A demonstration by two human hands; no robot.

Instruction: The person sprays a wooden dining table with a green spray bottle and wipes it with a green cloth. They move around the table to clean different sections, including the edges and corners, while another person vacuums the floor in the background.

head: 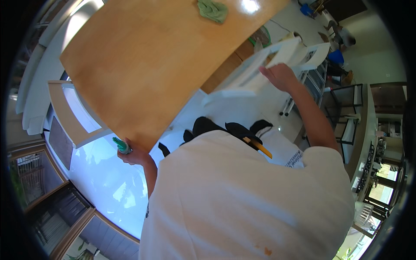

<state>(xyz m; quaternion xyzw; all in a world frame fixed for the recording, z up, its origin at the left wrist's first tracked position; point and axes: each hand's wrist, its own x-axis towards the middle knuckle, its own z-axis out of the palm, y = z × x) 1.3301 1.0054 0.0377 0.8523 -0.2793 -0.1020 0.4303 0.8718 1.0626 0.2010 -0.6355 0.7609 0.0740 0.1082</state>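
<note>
My left hand (138, 154) is closed around a small green-topped bottle (122, 146), beside the near corner of a wooden table (146, 65). Raised at the right, my right hand (279, 76) has its fingers curled at the edge of a white chair (247, 76), which is somewhat blurred; the fingertips' grip cannot be made out fully. A crumpled green cloth (213, 10) lies on the table's far part. A yellow-handled tool (263, 149) sticks out of a black pouch at my waist.
Another chair (65, 113) stands left of the table, on the glossy floor. Right of the white chair are a folding ladder (315, 78), black metal frames (346, 113) and a blue bucket (335, 57). A person (344, 35) is in the far upper right.
</note>
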